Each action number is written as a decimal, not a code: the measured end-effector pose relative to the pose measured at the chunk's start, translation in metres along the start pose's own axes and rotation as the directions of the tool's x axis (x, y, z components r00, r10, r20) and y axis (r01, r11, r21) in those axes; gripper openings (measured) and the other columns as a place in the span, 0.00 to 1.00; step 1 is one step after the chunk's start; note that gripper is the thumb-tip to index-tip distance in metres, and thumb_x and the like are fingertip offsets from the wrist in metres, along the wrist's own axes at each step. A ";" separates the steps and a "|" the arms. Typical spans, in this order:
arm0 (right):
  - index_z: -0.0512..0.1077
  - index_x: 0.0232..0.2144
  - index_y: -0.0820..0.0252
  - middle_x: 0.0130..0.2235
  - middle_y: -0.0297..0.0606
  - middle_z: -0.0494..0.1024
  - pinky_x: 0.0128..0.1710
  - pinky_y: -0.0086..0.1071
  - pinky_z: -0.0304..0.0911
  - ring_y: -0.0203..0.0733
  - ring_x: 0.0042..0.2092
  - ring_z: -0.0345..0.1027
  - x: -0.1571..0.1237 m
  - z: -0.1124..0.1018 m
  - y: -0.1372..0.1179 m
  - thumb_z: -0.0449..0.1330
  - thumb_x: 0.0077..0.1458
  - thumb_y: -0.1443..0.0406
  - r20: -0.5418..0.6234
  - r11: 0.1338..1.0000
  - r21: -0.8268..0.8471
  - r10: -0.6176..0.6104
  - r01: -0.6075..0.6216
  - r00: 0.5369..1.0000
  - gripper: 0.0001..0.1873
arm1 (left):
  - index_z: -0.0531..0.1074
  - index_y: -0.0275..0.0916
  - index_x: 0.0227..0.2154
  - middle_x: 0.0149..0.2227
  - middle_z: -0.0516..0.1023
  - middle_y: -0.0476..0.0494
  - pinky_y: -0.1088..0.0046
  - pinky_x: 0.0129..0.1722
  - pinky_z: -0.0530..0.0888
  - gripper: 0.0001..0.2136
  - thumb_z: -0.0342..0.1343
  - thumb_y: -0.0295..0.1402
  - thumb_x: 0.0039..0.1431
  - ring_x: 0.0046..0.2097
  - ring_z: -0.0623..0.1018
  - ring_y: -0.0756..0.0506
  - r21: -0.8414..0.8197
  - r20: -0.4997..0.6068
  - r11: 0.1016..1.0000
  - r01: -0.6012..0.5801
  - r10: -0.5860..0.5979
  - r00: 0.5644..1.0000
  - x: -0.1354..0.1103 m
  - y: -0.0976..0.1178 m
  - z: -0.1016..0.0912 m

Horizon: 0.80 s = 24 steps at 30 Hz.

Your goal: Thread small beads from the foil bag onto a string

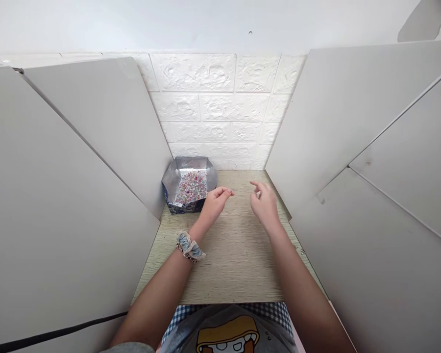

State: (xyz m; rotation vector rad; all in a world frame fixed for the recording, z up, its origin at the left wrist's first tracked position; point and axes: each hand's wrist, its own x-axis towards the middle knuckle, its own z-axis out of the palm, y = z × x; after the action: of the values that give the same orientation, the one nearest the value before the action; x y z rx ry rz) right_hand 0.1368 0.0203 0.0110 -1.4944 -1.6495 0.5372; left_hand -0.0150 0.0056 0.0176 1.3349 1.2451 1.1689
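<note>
My left hand (pixel 216 201) is closed in a pinch just right of a bag of beads. Its thumb and index fingertips meet, and whatever is between them is too small to make out. The cut-down bag (pixel 171 179) has a silvery inside and a dark outer side, and stands open at the table's back left. Small pink, white and multicoloured beads (pixel 193 186) lie in it. My right hand (pixel 263 200) hovers over the table's right side, apart from the left. Its index finger points left, away from the thumb, and I see nothing in it; the other fingers are curled.
The narrow wooden tabletop (pixel 231 264) ends at a white brick-patterned wall (pixel 216 108). Pale panels stand close on the left (pixel 95 113) and the right (pixel 316 113). A black cable (pixel 59 333) runs at lower left. A small metallic bit (pixel 302 251) sits at the table's right edge.
</note>
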 end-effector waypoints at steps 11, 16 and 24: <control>0.64 0.18 0.62 0.18 0.31 0.64 0.23 0.24 0.48 0.31 0.22 0.55 -0.009 0.014 -0.011 0.45 0.51 0.60 0.370 0.990 0.109 -0.127 0.093 0.920 0.17 | 0.67 0.35 0.18 0.37 0.69 0.45 0.75 0.44 0.61 0.11 0.47 0.33 0.51 0.42 0.67 0.49 0.214 0.098 0.949 -0.233 0.217 0.971 -0.008 0.007 0.002; 0.68 0.24 0.62 0.20 0.32 0.66 0.22 0.24 0.49 0.31 0.22 0.56 -0.008 0.016 -0.009 0.47 0.51 0.59 0.363 0.988 0.157 -0.059 0.002 0.930 0.15 | 0.65 0.34 0.19 0.40 0.71 0.42 0.72 0.45 0.62 0.11 0.47 0.34 0.52 0.43 0.69 0.47 -0.100 0.214 0.990 -0.103 0.122 0.969 -0.011 0.014 -0.001; 0.67 0.32 0.63 0.19 0.32 0.67 0.16 0.23 0.51 0.30 0.16 0.54 -0.006 0.012 -0.014 0.44 0.48 0.64 0.618 0.817 0.453 0.001 -0.357 0.786 0.14 | 0.67 0.33 0.24 0.28 0.71 0.45 0.72 0.40 0.67 0.09 0.52 0.35 0.49 0.34 0.71 0.49 -0.388 0.141 0.921 0.030 0.027 0.990 -0.013 0.018 0.000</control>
State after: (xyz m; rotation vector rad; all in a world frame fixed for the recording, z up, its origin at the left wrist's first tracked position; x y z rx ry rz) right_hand 0.1187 0.0144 0.0128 -1.0946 -1.5785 1.5955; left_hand -0.0134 -0.0079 0.0351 1.0956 0.8537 1.2209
